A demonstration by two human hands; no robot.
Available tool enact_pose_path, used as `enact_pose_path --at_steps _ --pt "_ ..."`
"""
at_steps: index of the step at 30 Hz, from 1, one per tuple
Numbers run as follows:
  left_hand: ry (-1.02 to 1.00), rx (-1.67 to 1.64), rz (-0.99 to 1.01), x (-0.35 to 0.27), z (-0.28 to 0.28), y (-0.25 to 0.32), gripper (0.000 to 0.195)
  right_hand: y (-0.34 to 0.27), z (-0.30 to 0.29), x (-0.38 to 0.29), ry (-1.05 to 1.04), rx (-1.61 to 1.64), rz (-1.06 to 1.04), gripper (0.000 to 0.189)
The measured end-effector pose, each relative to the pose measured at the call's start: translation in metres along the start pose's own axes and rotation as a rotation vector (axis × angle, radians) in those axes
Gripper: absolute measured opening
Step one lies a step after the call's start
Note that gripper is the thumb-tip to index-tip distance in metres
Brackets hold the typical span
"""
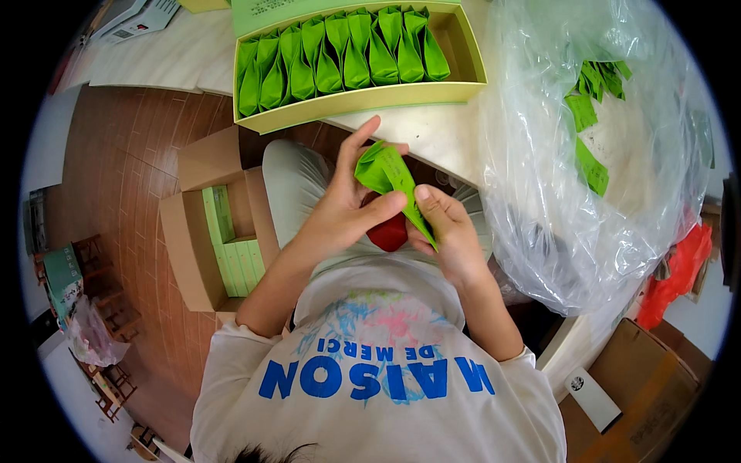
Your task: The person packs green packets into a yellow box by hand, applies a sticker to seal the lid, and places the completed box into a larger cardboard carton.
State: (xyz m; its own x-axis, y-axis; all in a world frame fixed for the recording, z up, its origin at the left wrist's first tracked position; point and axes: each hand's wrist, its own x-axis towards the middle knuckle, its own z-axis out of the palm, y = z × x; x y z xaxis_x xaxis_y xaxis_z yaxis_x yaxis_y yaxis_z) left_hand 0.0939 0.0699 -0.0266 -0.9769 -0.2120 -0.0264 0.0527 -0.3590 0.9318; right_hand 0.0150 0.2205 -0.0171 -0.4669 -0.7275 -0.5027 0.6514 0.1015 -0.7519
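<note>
Above my lap, both hands hold a small green packet (399, 176) that bears printed writing. My left hand (341, 202) supports its wider, puffed end, with the thumb on the near side and the index finger pointing up. The thumb and fingers of my right hand (448, 226) pinch the narrow, flat end. Beyond my hands, a light yellow-green box (359, 95) stands on the table with its lid raised. Several green packets (330, 58) stand in a row inside it, and bare box floor shows at the right end.
To the right, a large clear plastic bag (521, 173) holds several loose green packets (591, 168). An open cardboard carton (188, 249) with light green boxes (240, 266) sits low at left. A red object (388, 232) lies on my lap, partly hidden. The table edge (417, 147) runs before me.
</note>
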Motion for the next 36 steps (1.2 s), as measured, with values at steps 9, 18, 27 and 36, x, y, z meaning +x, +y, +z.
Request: enact_pose_path --at_steps 9,18,27,36 --pt "0.117 -0.109 -0.012 0.005 0.017 -0.005 0.046 0.011 0.0 -0.002 0.0 -0.622 -0.26 0.036" --pt "0.055 0.206 0.389 0.104 0.026 0.093 0.031 -0.092 0.032 -0.006 0.506 -1.05 -1.001 0.018" --pt "0.195 0.563 0.392 0.212 0.009 0.058 0.043 -0.099 0.01 0.081 1.055 -1.179 -1.295 0.006" --pt "0.051 1.157 0.598 0.202 0.003 0.049 0.025 -0.088 0.007 0.079 0.906 -1.321 -1.081 0.008"
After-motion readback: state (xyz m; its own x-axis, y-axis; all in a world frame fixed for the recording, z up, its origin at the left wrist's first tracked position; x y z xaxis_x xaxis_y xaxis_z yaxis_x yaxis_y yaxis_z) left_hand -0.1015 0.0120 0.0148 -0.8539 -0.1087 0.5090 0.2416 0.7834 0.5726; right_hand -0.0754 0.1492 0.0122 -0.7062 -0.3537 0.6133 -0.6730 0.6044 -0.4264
